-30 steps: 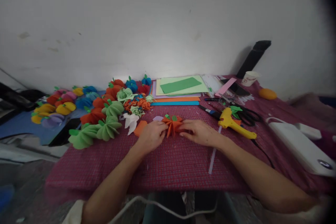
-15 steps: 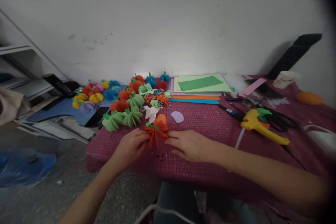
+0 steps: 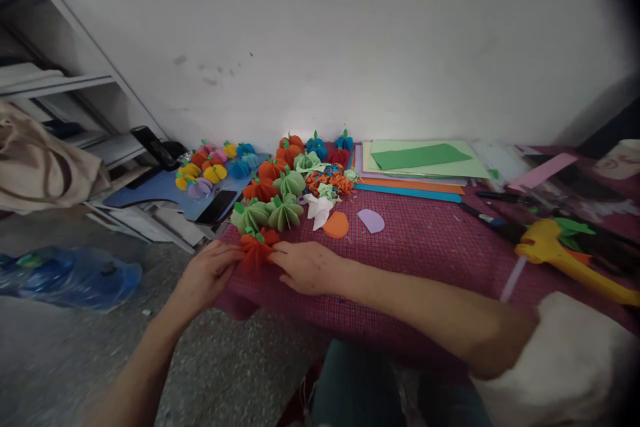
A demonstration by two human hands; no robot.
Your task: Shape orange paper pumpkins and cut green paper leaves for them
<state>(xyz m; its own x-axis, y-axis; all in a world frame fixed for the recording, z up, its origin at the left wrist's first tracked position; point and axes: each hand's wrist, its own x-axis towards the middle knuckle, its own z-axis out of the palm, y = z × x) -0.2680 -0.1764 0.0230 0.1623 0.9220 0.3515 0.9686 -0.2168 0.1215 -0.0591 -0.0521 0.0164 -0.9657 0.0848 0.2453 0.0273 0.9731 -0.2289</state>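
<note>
An orange-red folded paper pumpkin (image 3: 256, 252) with a green leaf on top is at the front left of the table, between my two hands. My left hand (image 3: 209, 273) pinches its left side with bent fingers. On its right side, the fingertips of my right hand (image 3: 305, 267) close on the paper. Just behind it stand light green paper pumpkins (image 3: 285, 213) and more orange ones (image 3: 259, 188). An orange paper disc (image 3: 336, 225) and a lilac paper piece (image 3: 371, 221) lie flat beyond my right hand, near a white folded paper shape (image 3: 319, 211).
Shredded paper (image 3: 330, 181) and stacked coloured sheets (image 3: 425, 159) lie by the wall. A yellow glue gun (image 3: 545, 243) is at the right. Small paper pumpkins (image 3: 215, 173) and a phone (image 3: 216, 207) sit on a blue surface (image 3: 150, 188) to the left.
The view has swung left. Both hands have carried the orange-red pumpkin left toward the light green ones, leaving the orange disc uncovered on the cloth.
</note>
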